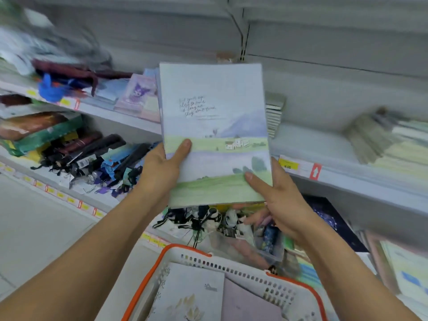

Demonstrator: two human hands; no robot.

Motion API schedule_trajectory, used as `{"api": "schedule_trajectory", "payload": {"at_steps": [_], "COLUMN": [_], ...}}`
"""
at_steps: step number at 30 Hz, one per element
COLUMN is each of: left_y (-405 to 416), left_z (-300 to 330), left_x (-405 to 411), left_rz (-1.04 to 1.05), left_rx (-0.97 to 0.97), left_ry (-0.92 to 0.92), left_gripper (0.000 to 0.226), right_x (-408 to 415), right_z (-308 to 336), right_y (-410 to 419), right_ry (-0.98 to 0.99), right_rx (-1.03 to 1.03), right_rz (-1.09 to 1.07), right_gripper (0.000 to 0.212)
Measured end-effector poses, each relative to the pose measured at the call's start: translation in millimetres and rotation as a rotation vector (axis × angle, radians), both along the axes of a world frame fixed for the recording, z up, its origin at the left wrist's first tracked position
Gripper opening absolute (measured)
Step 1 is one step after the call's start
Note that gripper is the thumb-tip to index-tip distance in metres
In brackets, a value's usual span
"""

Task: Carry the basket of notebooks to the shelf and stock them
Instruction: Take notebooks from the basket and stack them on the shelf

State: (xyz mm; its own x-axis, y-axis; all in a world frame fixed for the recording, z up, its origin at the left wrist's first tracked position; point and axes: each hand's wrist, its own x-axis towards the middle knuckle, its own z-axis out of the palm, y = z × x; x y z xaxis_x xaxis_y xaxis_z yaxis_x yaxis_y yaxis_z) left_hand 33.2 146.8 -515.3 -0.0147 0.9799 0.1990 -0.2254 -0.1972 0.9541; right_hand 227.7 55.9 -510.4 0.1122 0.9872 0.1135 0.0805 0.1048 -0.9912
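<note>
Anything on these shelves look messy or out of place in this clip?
Yes. On the lower left shelf, a heap of dark pouches and straps lies tangled. Further right, a stack of booklets leans askew, though blurred.

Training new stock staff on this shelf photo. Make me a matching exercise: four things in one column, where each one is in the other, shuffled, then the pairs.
Things:
1. landscape notebooks
2. basket
3. purple cartoon notebook
4. red arrow tag

Places:
A. on the upper shelf, left of the raised stack
B. on the shelf edge, right of the stack
C. held in both hands
D. low, between the forearms

Pairs: 1-C, 2-D, 3-A, 4-B
</note>
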Motion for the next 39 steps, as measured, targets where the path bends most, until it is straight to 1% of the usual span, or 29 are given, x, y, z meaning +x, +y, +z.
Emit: {"api": "schedule_trajectory", "payload": {"at_steps": [2,4,5,7,9,10,11,13,14,16,19,22,24,28,33,34,36,38,39], "left_y": [4,9,12,18,23,25,26,28,29,30,33,34,33,32,29,29,29,29,29], "left_z": [14,30,37,43,39,34,30,22,20,16,10,6,3,1,-3,-4,-5,-6,-7], "left_x": [7,10,11,8,5,4,4,3,3,1,1,1,1,1,-2,-2,-3,-4,-4], "left_rz": [0.008,0.006,-0.035,-0.131,-0.147,-0.147,-0.154,-0.172,-0.180,-0.191,-0.200,-0.208,-0.212,-0.199,-0.182,-0.179,-0.171,-0.170,-0.171], "left_rx": [0.017,0.022,0.010,-0.021,-0.074,-0.104,-0.133,-0.176,-0.193,-0.217,-0.237,-0.227,-0.223,-0.228,-0.244,-0.249,-0.254,-0.258,-0.260], "left_ry": [-0.010,-0.063,-0.128,-0.260,-0.244,-0.210,-0.175,-0.106,-0.087,-0.066,-0.044,-0.017,0.011,0.062,0.088,0.092,0.097,0.102,0.104], "left_gripper": [0.021,0.020,0.023,0.037,0.042,0.041,0.042,0.042,0.040,0.038,0.036,0.033,0.033,0.034,0.028,0.028,0.027,0.027,0.028], "right_x": [4,8,11,21,38,47,54,64,67,75,88,94,95,99,91,89,84,83,84], "right_z": [12,31,43,70,98,111,122,132,132,130,126,126,123,111,106,106,107,107,106], "right_y": [2,12,21,50,90,109,127,152,160,168,171,171,174,186,189,192,200,208,211], "right_ry": [0.089,0.193,0.255,0.391,0.507,0.539,0.530,0.421,0.327,0.052,-0.344,-0.603,-0.693,-0.846,-1.291,-1.352,-1.394,-1.406,-1.391], "right_rx": [0.056,0.104,0.107,0.077,0.050,0.041,0.024,-0.034,-0.067,-0.144,-0.256,-0.314,-0.300,-0.184,-0.139,-0.088,-0.016,-0.029,-0.038], "right_rz": [-0.027,-0.066,-0.090,-0.146,-0.203,-0.221,-0.233,-0.255,-0.273,-0.327,-0.313,-0.331,-0.369,-0.471,-0.681,-0.666,-0.508,-0.358,-0.332], "right_gripper": [0.032,0.027,0.024,0.021,0.022,0.021,0.017,0.008,0.008,0.018,0.034,0.051,0.056,0.058,0.075,0.081,0.086,0.080,0.076]}}
